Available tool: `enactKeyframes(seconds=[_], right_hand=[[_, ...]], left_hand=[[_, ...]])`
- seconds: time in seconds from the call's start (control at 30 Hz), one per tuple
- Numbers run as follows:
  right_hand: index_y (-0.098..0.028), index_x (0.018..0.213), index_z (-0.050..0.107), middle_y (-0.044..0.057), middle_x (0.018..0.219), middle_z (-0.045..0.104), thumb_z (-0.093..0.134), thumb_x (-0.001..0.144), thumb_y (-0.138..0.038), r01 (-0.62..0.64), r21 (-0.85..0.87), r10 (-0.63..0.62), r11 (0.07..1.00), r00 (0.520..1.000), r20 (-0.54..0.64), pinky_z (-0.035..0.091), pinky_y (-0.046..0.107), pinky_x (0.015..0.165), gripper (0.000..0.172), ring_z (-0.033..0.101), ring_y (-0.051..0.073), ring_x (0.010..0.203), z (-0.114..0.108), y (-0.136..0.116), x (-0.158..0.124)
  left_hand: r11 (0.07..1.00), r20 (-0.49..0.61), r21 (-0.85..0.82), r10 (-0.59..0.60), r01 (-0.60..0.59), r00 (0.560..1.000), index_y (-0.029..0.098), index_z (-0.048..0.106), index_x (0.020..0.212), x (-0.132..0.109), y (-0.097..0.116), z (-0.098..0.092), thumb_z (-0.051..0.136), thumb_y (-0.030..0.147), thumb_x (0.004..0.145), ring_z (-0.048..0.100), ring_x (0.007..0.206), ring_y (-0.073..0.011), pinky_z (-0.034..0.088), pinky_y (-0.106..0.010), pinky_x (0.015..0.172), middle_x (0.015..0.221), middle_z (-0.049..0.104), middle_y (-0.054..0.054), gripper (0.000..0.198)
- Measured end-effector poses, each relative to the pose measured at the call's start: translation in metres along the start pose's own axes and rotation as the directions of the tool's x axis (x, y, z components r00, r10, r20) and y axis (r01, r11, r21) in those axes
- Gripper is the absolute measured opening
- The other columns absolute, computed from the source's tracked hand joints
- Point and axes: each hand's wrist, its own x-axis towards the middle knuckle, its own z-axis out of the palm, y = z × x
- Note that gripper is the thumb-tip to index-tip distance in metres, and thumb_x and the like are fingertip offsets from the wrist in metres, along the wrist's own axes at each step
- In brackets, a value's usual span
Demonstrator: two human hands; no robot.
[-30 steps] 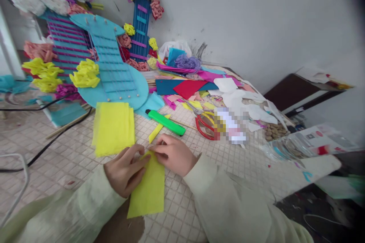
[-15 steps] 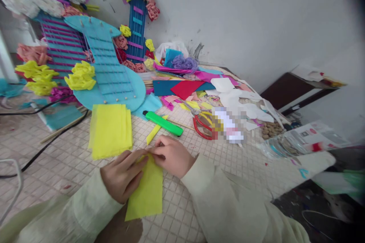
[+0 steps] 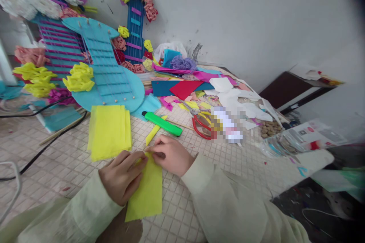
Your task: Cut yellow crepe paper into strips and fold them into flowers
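Note:
A yellow sheet of thin crepe-like paper (image 3: 148, 193) lies flat on the tiled-pattern tabletop, its top end pinched by both hands. My left hand (image 3: 124, 174) is closed on the upper left corner, fingers bent over the edge. From the other side my right hand (image 3: 171, 153) pinches the same top edge, thumb and forefinger almost meeting the left fingertips. The pinched edge itself is mostly hidden. Left of the hands rests a stack of yellow sheets (image 3: 110, 133). Just beyond them lie a green utility knife (image 3: 164, 124) and a folded yellow strip (image 3: 154, 133).
Red-handled scissors (image 3: 201, 127) lie right of the knife, near white paper scraps (image 3: 242, 102). A blue guitar-shaped craft piece (image 3: 114, 79) with yellow paper flowers (image 3: 80, 78) stands at the back left. A black cable (image 3: 51, 142) crosses the left side. A clear plastic container (image 3: 281, 146) stands right.
The fingertips of both hands have shifted very slightly along the sheet's top edge. The view has drifted a little; the sheet stays in place.

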Motion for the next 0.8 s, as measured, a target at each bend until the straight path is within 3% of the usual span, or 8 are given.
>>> enactKeyframes(seconds=[0.37,0.8], right_hand=[[-0.019,0.091,0.069,0.003,0.083,0.055,0.055,0.074,-0.01,0.008,0.027,-0.008,1.0,1.0,-0.02,0.044,0.025,0.074,0.024,0.054,0.013,0.077,0.0008,0.0014,-0.0008],[-0.015,0.1,0.064,0.005,0.092,0.059,0.053,0.074,-0.009,0.018,0.033,-0.016,0.999,0.998,-0.061,0.045,0.026,0.076,0.029,0.056,0.015,0.082,-0.0002,0.0002,-0.0012]], left_hand=[[0.998,-0.008,0.07,0.0,0.0,1.0,0.017,0.059,0.097,0.002,0.0054,-0.0009,0.043,0.018,0.081,0.053,0.074,-0.0223,0.044,-0.036,0.061,0.082,0.061,-0.007,0.022],[0.998,-0.002,0.059,-0.002,0.002,1.0,0.013,0.061,0.096,0.0,0.0051,0.0007,0.042,0.017,0.08,0.051,0.075,-0.0228,0.042,-0.036,0.061,0.083,0.059,-0.009,0.025]])
